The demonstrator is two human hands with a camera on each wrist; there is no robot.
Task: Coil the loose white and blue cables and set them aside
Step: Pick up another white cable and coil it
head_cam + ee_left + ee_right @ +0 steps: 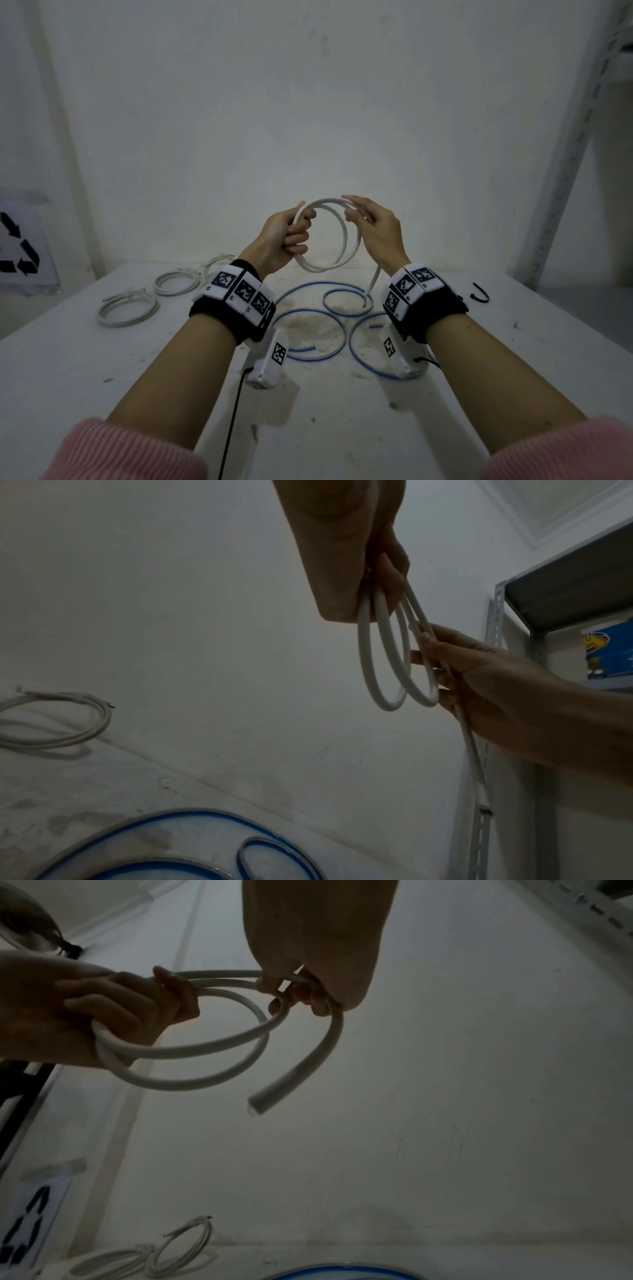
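We find the thick white round cable [343, 230] held in the air above the grey-white stained tabletop [479, 342], between the two hands. It is smooth and stiff-looking, wound into about two loose loops that do not lie flush; one loop sits offset inside the other. The left hand [281, 236] has its fingers curled tightly round the gathered loops on their left side. The right hand [376, 229] pinches the strand at the right side of the coil between thumb and fingers, the fingers only partly bent. From that pinch a free tail hangs down, and in the right wrist view its cut end [258, 1103] shows open and unfinished, clear of the tabletop.

Below the hands we note the thin blue cable [310, 337] lying loose on the tabletop in several wide, overlapping rings, uncoiled and spread across the stained middle area. It has a pale stripe or sheen along its length.

At the far left of the tabletop lie three thinner white cable coils [128, 310], each wound and set apart from one another, well apart from the blue cable. A small black curved piece [479, 295] lies at the far right; we cannot tell what it is.
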